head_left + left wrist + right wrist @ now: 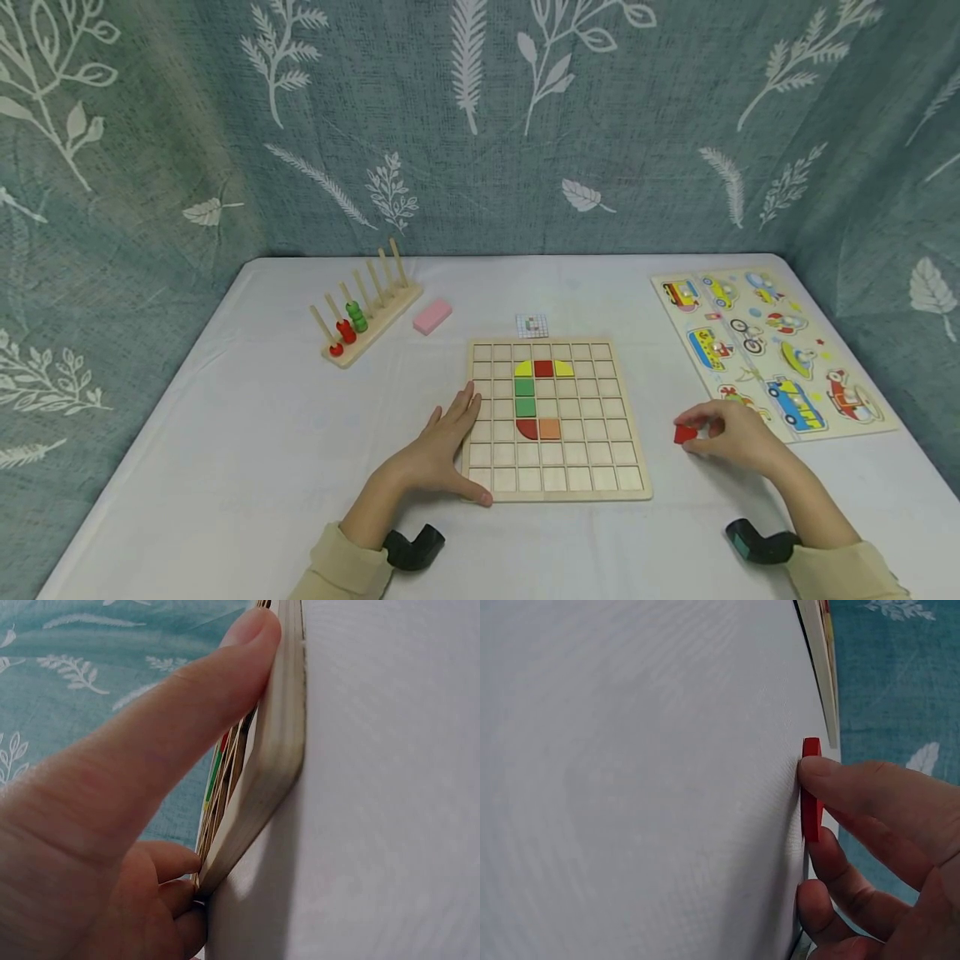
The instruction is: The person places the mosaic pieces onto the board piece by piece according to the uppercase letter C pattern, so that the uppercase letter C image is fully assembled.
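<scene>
My right hand [738,435] pinches a small red tile [684,433] between thumb and fingers, just above or on the white cloth right of the board. In the right wrist view the red tile [811,817] stands edge-on under my thumb. A wooden grid board [528,479] lies mid-table, and my left hand [441,454] rests spread along its left edge, thumb at the near left corner. The board holds yellow rounded tiles [523,368], a red square [543,368], two green squares [525,387], a red rounded tile [527,429] and an orange square [550,429].
A small pattern card [532,326] lies behind the board. Farther left are a pink block [432,317] and a wooden peg stand [386,312] with red and green beads. A vehicle puzzle board [738,358] lies at right, near my right hand. A leafy curtain [465,192] hangs behind.
</scene>
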A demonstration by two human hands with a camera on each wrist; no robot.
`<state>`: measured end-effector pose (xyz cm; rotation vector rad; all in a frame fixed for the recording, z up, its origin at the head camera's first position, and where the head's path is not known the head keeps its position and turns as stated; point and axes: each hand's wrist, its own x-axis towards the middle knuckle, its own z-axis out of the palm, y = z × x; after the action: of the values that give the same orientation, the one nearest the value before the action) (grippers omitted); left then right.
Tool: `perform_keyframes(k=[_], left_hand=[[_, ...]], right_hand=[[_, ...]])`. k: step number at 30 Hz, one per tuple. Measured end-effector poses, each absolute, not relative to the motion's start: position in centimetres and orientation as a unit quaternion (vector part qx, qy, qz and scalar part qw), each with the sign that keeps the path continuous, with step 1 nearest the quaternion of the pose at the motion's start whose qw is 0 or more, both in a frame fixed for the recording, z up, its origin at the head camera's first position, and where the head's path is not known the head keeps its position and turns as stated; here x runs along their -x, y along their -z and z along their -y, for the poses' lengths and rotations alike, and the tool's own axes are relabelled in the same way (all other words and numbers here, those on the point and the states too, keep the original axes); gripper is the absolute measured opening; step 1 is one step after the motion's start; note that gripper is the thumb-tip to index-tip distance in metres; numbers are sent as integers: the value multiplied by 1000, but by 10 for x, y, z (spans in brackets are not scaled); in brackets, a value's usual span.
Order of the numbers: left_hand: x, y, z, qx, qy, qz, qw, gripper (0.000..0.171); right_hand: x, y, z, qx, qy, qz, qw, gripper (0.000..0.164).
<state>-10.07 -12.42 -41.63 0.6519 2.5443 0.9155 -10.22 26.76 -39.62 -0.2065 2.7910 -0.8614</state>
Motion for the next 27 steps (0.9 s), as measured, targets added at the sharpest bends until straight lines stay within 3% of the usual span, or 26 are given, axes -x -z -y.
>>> perform_keyframes(k=[27], left_hand=[[102,416,124,-228,-325,-899,185,128]], right_hand=[[104,395,-261,54,299,-949,83,29]])
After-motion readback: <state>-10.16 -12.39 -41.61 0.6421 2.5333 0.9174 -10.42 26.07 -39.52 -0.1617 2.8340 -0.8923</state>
